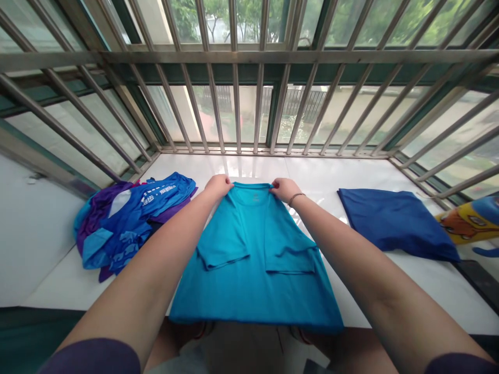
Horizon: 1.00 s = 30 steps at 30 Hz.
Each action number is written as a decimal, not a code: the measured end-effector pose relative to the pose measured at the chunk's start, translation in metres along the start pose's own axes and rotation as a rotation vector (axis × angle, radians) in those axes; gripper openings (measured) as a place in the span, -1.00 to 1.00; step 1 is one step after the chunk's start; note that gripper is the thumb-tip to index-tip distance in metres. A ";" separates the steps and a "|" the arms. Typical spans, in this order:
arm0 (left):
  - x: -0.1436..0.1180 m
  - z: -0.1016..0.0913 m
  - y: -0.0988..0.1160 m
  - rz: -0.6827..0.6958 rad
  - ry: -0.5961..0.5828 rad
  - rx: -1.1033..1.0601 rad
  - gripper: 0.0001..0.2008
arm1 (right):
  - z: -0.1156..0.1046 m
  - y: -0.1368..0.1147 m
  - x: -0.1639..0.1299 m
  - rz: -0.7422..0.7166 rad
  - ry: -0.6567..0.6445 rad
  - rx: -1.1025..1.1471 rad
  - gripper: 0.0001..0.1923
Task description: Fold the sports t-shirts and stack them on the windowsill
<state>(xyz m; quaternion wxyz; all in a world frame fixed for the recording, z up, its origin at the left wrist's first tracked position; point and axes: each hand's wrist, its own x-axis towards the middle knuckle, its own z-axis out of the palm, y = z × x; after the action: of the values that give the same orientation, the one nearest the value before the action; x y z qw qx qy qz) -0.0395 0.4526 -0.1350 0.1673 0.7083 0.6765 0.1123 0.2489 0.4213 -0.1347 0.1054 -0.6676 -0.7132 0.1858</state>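
Note:
A teal T-shirt (245,296) lies spread on the white ledge, its collar at the far side and both sleeves folded inward over the body. Its lower end reaches the ledge's near edge. My left hand (219,186) pinches the shirt at the left side of the collar. On the collar's right side, my right hand (286,190) has the cloth between thumb and fingers, with a thin bracelet at the wrist. Between the two hands the neckline is stretched fairly straight.
Left of the shirt is a crumpled heap of blue and purple clothes (132,223). A folded dark blue garment (393,221) lies on the right, beside a yellow cartoon-printed object (473,221). Metal window bars (236,104) stand behind the white ledge (323,169).

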 end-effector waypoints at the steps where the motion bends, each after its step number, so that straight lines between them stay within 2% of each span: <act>1: 0.000 -0.007 0.007 0.018 0.060 -0.020 -0.83 | -0.009 -0.002 -0.001 0.008 0.050 0.007 -0.78; 3: -0.008 -0.025 0.021 0.088 0.189 -0.091 -0.82 | -0.028 -0.006 -0.010 0.011 0.133 0.024 -0.74; 5: -0.030 -0.044 0.031 0.179 0.294 -0.169 -0.82 | -0.048 -0.007 -0.030 -0.027 0.210 0.033 -0.76; 7: -0.067 -0.059 0.030 0.262 0.334 -0.207 -0.82 | -0.062 -0.005 -0.064 -0.128 0.279 0.028 -0.81; 9: -0.116 -0.064 0.018 0.346 0.334 -0.202 -0.81 | -0.065 0.002 -0.109 -0.263 0.301 0.017 -0.82; 11: -0.170 -0.055 -0.004 0.450 0.285 -0.178 -0.83 | -0.054 0.011 -0.160 -0.366 0.226 0.010 -0.80; 15: -0.266 -0.010 -0.050 0.617 0.104 -0.079 -0.85 | -0.004 0.026 -0.248 -0.576 0.047 -0.073 -0.76; 17: -0.299 0.010 -0.064 0.659 -0.014 -0.031 -0.85 | 0.019 0.032 -0.276 -0.640 -0.082 -0.110 -0.77; 19: -0.318 0.020 -0.069 0.660 -0.098 -0.008 -0.85 | 0.032 0.037 -0.290 -0.630 -0.147 -0.094 -0.76; 21: -0.322 0.020 -0.071 0.636 -0.112 -0.024 -0.84 | 0.032 0.043 -0.292 -0.565 -0.120 -0.041 -0.75; 24: -0.297 0.010 -0.071 0.576 -0.036 -0.086 -0.79 | 0.018 0.052 -0.275 -0.436 0.004 0.013 -0.77; 27: -0.247 0.002 -0.068 0.486 0.026 -0.103 -0.73 | 0.000 0.054 -0.241 -0.265 0.109 -0.042 -0.77; 30: -0.189 0.003 -0.060 0.395 0.025 -0.043 -0.69 | -0.006 0.048 -0.204 -0.091 0.075 -0.158 -0.70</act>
<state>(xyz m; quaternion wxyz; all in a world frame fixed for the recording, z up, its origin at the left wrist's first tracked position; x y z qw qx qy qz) -0.1051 0.2656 -0.1480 0.1488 0.8222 0.5237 0.1662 0.3133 0.2214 -0.1288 0.0871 -0.6474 -0.7507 0.0989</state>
